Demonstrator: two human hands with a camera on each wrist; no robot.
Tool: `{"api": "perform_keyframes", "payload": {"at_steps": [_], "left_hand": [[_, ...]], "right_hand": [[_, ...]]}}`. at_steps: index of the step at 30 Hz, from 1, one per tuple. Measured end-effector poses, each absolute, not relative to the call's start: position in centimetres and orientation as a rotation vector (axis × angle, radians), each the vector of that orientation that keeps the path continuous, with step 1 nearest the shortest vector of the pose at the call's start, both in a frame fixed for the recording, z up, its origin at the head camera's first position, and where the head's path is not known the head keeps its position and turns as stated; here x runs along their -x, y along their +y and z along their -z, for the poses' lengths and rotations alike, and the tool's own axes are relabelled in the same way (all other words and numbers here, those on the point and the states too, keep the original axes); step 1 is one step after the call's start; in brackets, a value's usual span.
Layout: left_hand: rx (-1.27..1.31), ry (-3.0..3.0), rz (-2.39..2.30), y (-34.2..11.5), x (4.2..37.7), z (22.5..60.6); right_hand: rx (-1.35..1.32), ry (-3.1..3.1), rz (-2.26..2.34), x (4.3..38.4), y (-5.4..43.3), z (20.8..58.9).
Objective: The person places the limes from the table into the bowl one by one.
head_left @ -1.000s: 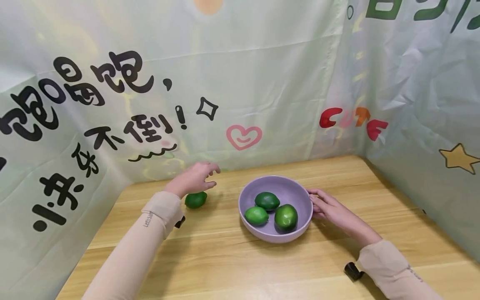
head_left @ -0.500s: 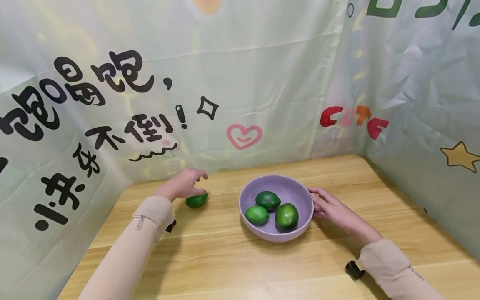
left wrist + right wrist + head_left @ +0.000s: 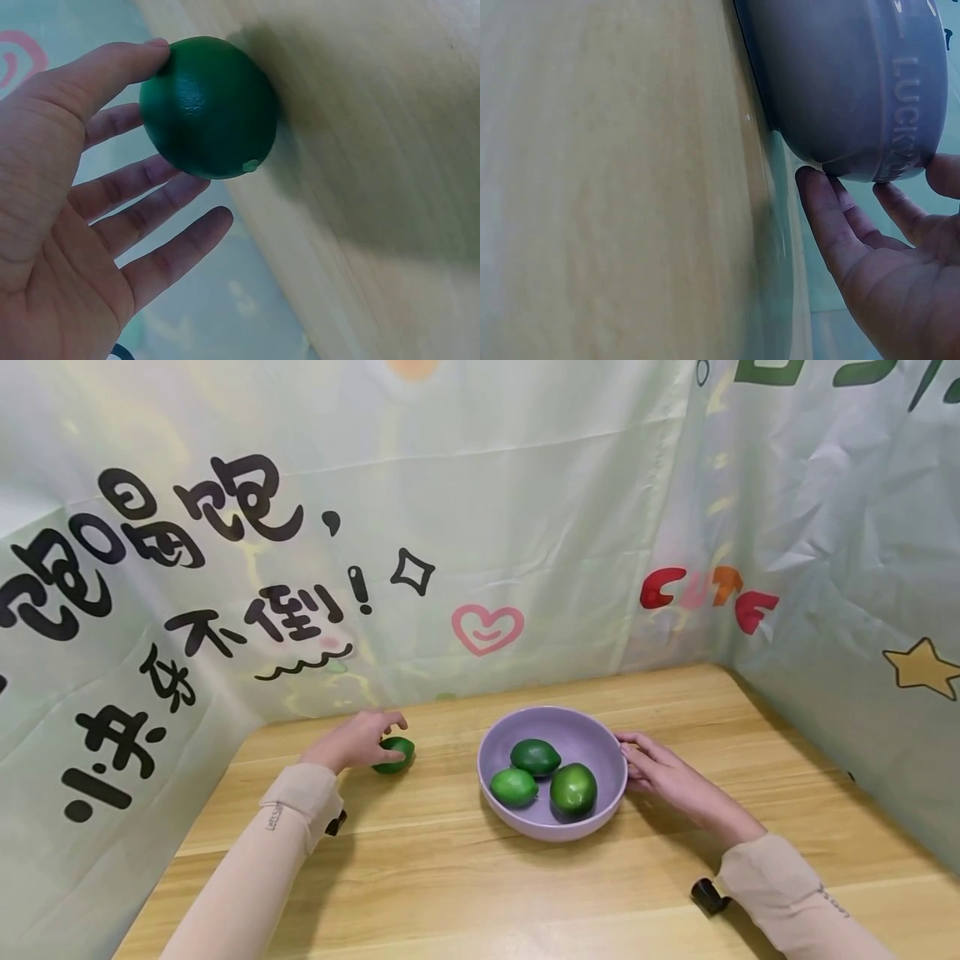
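My left hand (image 3: 351,742) is around a dark green lime (image 3: 210,109) lying on the table at the left. In the left wrist view the thumb tip touches the lime's edge, while the other fingers spread behind and beside it, not closed round it. A purple bowl (image 3: 551,718) stands upright right of centre. Inside lie a dark green lime (image 3: 535,758), a lighter lime (image 3: 513,787) and a bigger, rounder green fruit (image 3: 573,791). Fingertips of my right hand (image 3: 671,781) touch the bowl's outer right side; the right wrist view shows them fairly straight against its wall.
The wooden table (image 3: 480,893) carries everything. A printed cloth backdrop (image 3: 525,527) rises along its back edge, and more cloth (image 3: 840,635) stands along the right and left sides. Black wrist cameras such as the right one (image 3: 708,897) sit under both sleeves.
My left hand has moved left and down from above the lime until its thumb is in front of it. The right hand and the bowl have stayed in place.
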State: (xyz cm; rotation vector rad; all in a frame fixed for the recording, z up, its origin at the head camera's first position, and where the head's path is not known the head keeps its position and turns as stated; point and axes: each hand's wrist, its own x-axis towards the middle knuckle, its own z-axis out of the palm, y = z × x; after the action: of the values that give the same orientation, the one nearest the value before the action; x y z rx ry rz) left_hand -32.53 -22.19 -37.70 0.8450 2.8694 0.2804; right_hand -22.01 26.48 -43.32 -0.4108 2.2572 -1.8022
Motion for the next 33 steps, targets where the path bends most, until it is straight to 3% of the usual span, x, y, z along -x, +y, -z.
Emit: {"api": "perform_keyframes", "payload": {"at_steps": [33], "left_hand": [[-0.748, 2.891, -0.408, -23.3, 32.4, 39.0]], "right_hand": [[0.410, 2.268, 1.803, 22.0, 26.4, 43.3]]}}
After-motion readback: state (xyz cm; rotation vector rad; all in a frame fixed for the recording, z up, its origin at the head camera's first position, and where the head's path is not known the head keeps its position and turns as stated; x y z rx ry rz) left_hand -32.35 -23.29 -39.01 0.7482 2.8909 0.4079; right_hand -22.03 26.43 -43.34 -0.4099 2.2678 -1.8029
